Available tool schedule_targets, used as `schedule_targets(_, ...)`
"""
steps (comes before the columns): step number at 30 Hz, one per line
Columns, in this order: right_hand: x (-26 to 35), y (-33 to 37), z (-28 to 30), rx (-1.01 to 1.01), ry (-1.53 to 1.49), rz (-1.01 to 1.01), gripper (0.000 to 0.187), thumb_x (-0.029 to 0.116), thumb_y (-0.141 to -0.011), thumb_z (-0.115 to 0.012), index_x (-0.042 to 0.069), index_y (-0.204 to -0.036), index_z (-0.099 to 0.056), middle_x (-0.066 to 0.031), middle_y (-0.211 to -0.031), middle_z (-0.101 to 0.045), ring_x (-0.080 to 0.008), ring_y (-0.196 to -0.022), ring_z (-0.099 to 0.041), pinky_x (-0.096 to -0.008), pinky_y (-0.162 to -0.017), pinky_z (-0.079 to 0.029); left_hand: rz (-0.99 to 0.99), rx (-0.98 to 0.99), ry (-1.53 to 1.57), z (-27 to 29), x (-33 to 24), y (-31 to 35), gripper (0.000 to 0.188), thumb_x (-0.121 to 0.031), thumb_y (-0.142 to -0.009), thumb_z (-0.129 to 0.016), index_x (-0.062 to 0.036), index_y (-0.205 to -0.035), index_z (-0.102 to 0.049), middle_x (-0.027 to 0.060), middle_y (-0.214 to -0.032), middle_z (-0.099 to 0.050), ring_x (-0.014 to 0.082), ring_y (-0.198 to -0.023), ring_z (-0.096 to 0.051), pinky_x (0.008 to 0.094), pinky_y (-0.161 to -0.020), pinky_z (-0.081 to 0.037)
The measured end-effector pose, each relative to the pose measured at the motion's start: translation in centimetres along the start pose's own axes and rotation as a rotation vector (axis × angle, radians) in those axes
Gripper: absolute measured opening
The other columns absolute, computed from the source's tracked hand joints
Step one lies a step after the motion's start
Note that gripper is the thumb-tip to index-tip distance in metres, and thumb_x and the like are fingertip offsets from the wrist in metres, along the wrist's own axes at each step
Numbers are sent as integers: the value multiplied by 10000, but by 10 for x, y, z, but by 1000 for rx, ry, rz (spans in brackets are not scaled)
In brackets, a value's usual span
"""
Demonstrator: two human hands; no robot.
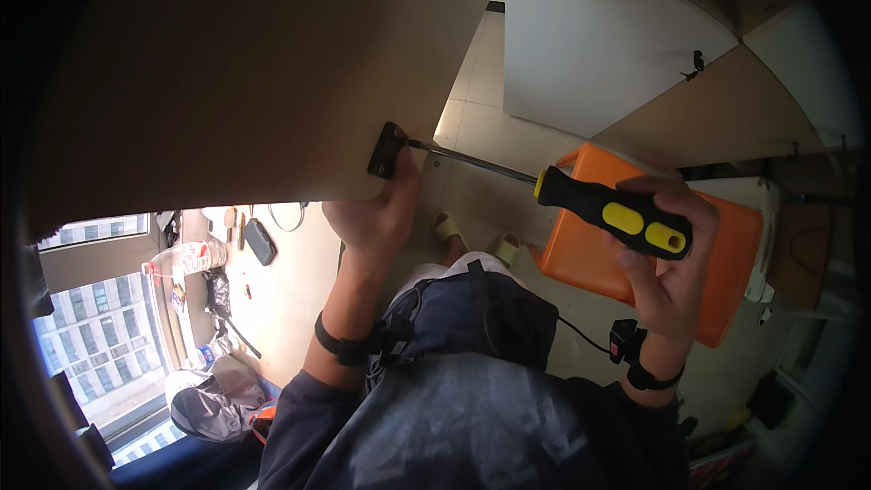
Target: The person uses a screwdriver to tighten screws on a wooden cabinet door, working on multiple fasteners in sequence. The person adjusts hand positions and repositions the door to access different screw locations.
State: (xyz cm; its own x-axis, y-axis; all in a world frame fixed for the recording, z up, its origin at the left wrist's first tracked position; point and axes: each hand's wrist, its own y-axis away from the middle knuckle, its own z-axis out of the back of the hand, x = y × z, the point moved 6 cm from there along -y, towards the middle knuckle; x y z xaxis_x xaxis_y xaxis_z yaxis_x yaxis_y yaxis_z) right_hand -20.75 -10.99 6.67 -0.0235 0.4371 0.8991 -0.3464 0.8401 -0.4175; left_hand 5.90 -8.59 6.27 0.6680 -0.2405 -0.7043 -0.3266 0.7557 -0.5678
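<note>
My right hand point(676, 263) is closed round the black and yellow handle of a screwdriver point(617, 215). Its long metal shaft points left, and the tip meets a small black fitting point(387, 151) on a brown board point(245, 82). At the board's lower corner, my left hand point(381, 213) grips the edge, with one digit raised against the fitting. Its other fingers are mostly hidden behind the board. Whether the tip sits in a screw cannot be made out.
An orange plastic stool point(590, 259) stands below my right hand. White and brown cabinet panels point(608, 45) rise at upper right. At left, a plastic bottle point(186, 259) and a dark oblong case point(259, 241) lie by the window point(109, 327), with a grey bag point(218, 399) below.
</note>
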Motion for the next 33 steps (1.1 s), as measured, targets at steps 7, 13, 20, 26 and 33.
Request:
schedule_targets(7,3,-3,-3,-96,71,-53,429,220,-852,-637,6,-1146,-408,-156,-1021,-551,-153,-792,-573,-254,-676,-461,115,-12,40,2,4,1,95,-1,-736,-644,22,-827,-634,41,-672,-616,106,-578,-574,223,-550,-441)
schedule_targets(13,-16,11,10,22,-13,-380,538,234,-845,-649,18,-1218,-327,-192,-1076,-528,-192,-844,-590,-271,-704,-494,120,-13,87,3,5,3,50,-26,-770,-643,12,-801,-632,32,-628,-592,87,-551,-544,221,-520,-408)
schedule_targets(20,-10,6,-2,-45,-151,-266,569,157,-897,-552,37,-1321,-193,-221,-1138,-534,-200,-814,-604,-289,-709,-518,91,-18,75,6,7,3,79,-41,-790,-636,1,-858,-633,9,-569,-550,75,-519,-510,219,-501,-382)
schedule_targets(26,13,-3,-16,-24,-100,31,600,151,-878,-580,20,-1337,-217,-210,-1131,-551,-183,-779,-602,-264,-716,-495,92,15,94,4,7,4,90,-27,-813,-626,25,-886,-622,14,-682,-588,64,-593,-518,198,-545,-393)
schedule_targets(33,10,-2,-13,-125,-48,-73,507,246,-852,-649,-11,-1212,-402,-130,-1025,-569,-141,-868,-570,-244,-726,-483,77,27,113,5,5,3,99,-13,-831,-614,40,-914,-609,22,-764,-609,56,-662,-533,191,-583,-407)
